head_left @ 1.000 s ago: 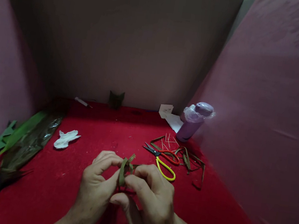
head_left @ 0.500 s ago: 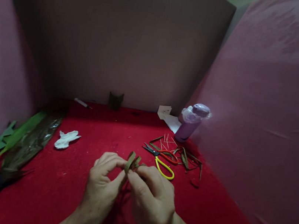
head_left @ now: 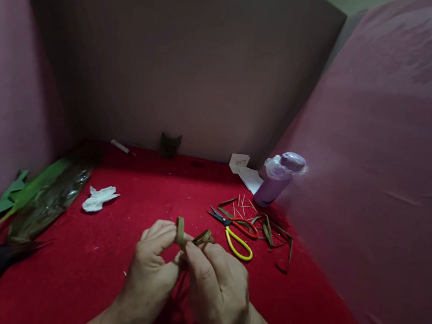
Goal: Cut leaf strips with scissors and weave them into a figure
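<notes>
A narrow olive-green leaf strip (head_left: 180, 231) stands up in a curved loop between my two hands. My left hand (head_left: 154, 272) is closed, with its fingers and thumb around the loop's left part. More of the folded strip shows above the fingers of my right hand (head_left: 217, 287), which pinches it from the right. The fingertips of both hands nearly meet, and the strip's lower part is hidden behind them. Just beyond my right hand lie scissors (head_left: 235, 234) with one red and one yellow handle, their blades slightly apart.
Cut leaf strips (head_left: 270, 232) and several toothpicks (head_left: 242, 206) lie at right, below a purple bottle (head_left: 272, 189) and white papers (head_left: 249, 179). Crumpled tissue (head_left: 99, 198) and long leaves (head_left: 47, 202) are at left. A dark folded leaf piece (head_left: 170, 145) stands by the back wall.
The strip's loop has shifted left and stands more upright, apart from the folded part by my right hand. The whole view has moved slightly.
</notes>
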`<state>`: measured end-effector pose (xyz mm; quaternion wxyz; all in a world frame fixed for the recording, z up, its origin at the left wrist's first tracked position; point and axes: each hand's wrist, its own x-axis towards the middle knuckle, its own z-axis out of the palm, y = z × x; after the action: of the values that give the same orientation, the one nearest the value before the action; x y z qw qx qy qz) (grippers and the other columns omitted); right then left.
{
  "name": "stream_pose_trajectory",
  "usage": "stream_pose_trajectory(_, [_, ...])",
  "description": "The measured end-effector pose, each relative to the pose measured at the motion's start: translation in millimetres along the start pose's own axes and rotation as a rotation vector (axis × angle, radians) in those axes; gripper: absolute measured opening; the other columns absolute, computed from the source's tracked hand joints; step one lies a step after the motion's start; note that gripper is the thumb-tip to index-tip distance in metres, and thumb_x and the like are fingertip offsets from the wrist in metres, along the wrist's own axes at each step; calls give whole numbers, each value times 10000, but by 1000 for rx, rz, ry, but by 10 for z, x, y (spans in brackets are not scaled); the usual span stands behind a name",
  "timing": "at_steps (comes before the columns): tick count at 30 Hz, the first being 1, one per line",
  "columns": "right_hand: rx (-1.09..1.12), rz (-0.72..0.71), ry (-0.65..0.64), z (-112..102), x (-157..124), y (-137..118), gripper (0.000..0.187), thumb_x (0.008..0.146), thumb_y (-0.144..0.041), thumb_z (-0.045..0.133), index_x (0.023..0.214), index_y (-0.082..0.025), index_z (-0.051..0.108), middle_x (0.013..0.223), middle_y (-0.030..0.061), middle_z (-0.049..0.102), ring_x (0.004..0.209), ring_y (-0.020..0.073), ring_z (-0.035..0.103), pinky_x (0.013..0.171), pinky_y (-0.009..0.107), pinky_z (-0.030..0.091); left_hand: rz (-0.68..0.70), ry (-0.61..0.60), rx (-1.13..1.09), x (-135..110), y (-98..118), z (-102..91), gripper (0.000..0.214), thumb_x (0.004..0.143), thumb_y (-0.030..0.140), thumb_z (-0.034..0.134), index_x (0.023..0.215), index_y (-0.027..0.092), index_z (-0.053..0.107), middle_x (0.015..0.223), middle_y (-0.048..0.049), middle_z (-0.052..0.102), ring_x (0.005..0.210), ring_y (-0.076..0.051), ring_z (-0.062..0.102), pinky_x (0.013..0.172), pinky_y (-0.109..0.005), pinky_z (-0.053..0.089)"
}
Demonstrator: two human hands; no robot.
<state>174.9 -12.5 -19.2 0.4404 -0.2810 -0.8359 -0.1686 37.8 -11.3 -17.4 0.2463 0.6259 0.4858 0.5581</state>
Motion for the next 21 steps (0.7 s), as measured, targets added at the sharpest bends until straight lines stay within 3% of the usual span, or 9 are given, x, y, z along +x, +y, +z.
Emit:
stream_pose_trajectory(6, [132,30,156,-331,109,30,223,888,-276,499,1027,-118,572,805,109,645,757,197,626,615,296,525,-28,-32,-102,24,100,-4,92,707,147,623,641,207,648,698,-8,609,723,-181,552,678,-301,427])
stream_pose_trajectory(8, [182,79,176,-417,169,113,164,884,-160,464,1007,-133,568,825,98,640,763,177,616,634,286,514,-60,-52,-194,42,105,-5,80,707,175,646,630,196,655,693,-10,601,716,-171,548,671,-285,425])
stream_pose_trajectory(10, [267,246,191,-422,220,227,155,845,-96,489,954,-162,576,784,60,627,718,163,593,617,288,489,-148,-46,-328,60,77,-11,60,678,198,690,624,186,667,694,-7,605,713,-157,548,665,-258,427])
stream_pose_trajectory(12, [383,441,68,-358,254,348,81,850,-149,520,860,-167,598,741,31,601,663,140,562,608,274,468,-283,-35,-474,76,29,-21,59,634,215,738,656,187,692,691,3,625,702,-137,553,662,-228,433])
stream_pose_trajectory(15, [633,681,-158,-232,283,491,174,892,-256,483,850,-159,621,751,26,620,673,128,574,606,253,466,-456,-43,-660,96,-27,-40,179,577,218,788,741,207,718,699,16,669,681,-111,570,668,-197,451])
stream_pose_trajectory(19, [804,733,-318,-173,343,577,246,899,-285,462,875,-145,662,850,54,673,816,149,611,761,301,473,-516,-83,-759,105,-25,-49,214,570,192,794,770,218,723,740,2,704,704,-113,601,677,-190,474])
stream_pose_trajectory(21, [845,729,-349,-184,380,590,258,899,-289,459,884,-143,671,872,60,676,834,149,609,763,302,475,-525,-89,-749,102,-23,-44,225,567,184,794,780,211,725,746,-9,702,709,-122,607,680,-198,480])
